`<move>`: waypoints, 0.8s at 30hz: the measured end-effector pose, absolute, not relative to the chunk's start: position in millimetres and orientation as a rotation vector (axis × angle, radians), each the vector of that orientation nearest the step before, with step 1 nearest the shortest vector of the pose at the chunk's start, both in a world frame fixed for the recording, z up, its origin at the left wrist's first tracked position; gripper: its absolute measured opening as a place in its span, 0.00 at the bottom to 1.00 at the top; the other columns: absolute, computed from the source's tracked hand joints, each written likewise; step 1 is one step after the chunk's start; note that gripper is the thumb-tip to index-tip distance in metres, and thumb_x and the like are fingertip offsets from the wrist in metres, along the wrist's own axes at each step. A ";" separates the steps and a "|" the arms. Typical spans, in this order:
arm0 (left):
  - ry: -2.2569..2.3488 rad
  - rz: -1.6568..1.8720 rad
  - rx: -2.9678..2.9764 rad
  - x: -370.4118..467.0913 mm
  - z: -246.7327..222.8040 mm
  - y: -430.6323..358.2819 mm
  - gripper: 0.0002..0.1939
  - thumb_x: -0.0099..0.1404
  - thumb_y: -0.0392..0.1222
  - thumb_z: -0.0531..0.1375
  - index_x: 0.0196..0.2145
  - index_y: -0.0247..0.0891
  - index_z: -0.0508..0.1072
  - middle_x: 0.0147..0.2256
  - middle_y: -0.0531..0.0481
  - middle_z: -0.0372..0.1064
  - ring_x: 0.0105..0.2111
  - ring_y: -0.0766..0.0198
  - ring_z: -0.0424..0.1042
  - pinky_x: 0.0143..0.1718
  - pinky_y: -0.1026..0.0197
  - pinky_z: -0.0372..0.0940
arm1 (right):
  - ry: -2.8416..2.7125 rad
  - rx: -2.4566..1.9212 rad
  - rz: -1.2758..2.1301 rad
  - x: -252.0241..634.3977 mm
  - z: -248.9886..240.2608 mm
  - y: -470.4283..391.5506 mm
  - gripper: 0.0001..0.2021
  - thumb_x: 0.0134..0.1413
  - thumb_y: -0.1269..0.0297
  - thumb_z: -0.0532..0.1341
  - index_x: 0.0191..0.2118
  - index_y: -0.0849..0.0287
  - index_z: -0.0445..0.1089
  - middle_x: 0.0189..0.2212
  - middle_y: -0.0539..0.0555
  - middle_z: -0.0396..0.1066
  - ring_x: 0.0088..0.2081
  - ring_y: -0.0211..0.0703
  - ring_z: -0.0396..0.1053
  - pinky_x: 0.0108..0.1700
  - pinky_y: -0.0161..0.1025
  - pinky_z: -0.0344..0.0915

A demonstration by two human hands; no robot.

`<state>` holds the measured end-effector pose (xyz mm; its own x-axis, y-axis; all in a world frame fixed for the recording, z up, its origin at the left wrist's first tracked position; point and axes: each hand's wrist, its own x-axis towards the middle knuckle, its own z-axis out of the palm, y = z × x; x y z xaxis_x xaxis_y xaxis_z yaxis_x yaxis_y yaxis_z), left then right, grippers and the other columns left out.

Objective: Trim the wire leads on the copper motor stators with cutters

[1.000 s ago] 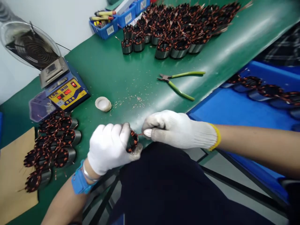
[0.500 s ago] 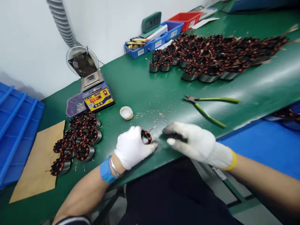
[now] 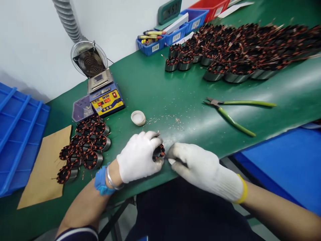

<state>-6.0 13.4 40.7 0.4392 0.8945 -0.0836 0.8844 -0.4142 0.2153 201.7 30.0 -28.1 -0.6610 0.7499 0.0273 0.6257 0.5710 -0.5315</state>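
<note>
My left hand [image 3: 140, 156], in a white glove, is wrapped round a motor stator [image 3: 158, 152] near the table's front edge. The stator is a metal ring with copper windings and a dark inside, and my fingers cover part of it. My right hand [image 3: 192, 164], in a white glove with darkened fingertips, is pinched closed right beside the stator's right rim. Whatever lies between those fingertips is hidden. Beyond the hands, small copper-coloured wire clippings [image 3: 177, 119] are scattered on the green table [image 3: 150, 87]. A small round white dish [image 3: 138, 118] sits above my left hand.
Green-handled cutters [image 3: 229, 115] lie open at the right. Several stators [image 3: 92, 160] stand at the left by brown paper [image 3: 42, 174]; many more [image 3: 238, 72] fill the back right. A soldering pot unit [image 3: 107, 102], a fan [image 3: 89, 63] and a blue crate [image 3: 20, 140] are further left.
My right hand has moved left to the stator and its fingers have closed. My left hand has turned slightly over the stator. The view has shifted a little.
</note>
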 end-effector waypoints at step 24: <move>1.480 0.444 2.565 6.3 12.5 3.5 0.08 0.64 0.34 0.58 0.38 0.40 0.76 0.35 0.48 0.77 0.53 0.50 0.71 0.63 0.42 0.59 | -2.187 -1.448 1.139 215.7 -15.9 36.8 0.19 0.49 0.58 0.64 0.48 0.52 0.72 0.39 0.52 0.78 0.36 0.47 0.76 0.34 0.39 0.68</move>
